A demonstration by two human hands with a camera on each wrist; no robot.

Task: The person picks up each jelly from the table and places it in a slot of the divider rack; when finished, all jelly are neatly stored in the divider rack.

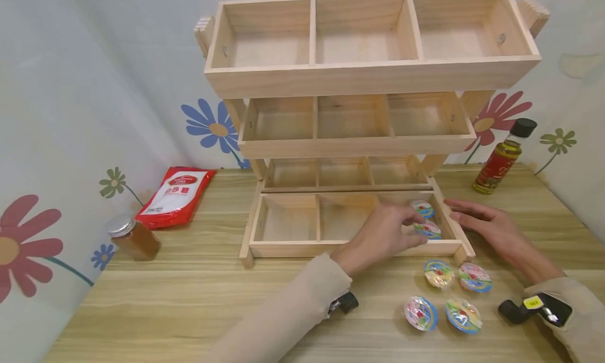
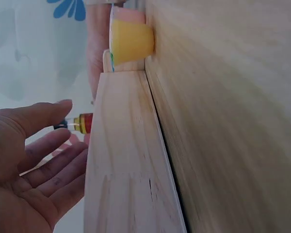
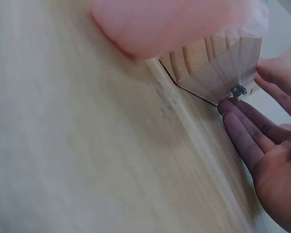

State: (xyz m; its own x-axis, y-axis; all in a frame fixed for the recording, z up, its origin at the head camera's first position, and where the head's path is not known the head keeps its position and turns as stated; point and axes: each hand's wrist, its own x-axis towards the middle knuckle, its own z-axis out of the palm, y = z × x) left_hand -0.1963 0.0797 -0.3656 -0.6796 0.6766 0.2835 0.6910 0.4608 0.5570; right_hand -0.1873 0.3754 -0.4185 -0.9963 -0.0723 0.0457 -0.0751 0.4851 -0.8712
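Observation:
My left hand (image 1: pixel 385 231) reaches over the front board into the bottom tier's right compartment of a wooden rack (image 1: pixel 326 250). Its thumb and fingers are spread around a pink-lidded jelly cup (image 1: pixel 431 230); the left wrist view shows nothing between thumb and fingertips. Behind that cup, in the same compartment, lies another jelly cup (image 1: pixel 422 209). My right hand (image 1: pixel 496 231) rests with extended fingers against the rack's right side, fingertips low beside a metal screw (image 3: pixel 238 91). Several jelly cups sit on the table before the rack, among them a yellow one (image 2: pixel 131 41).
The rack's upper tiers (image 1: pixel 373 79) overhang the bottom one. A red and white sugar bag (image 1: pixel 177 197) and a jar with brown contents (image 1: pixel 134 239) stand at the left. At the back right is an oil bottle (image 1: pixel 498 163).

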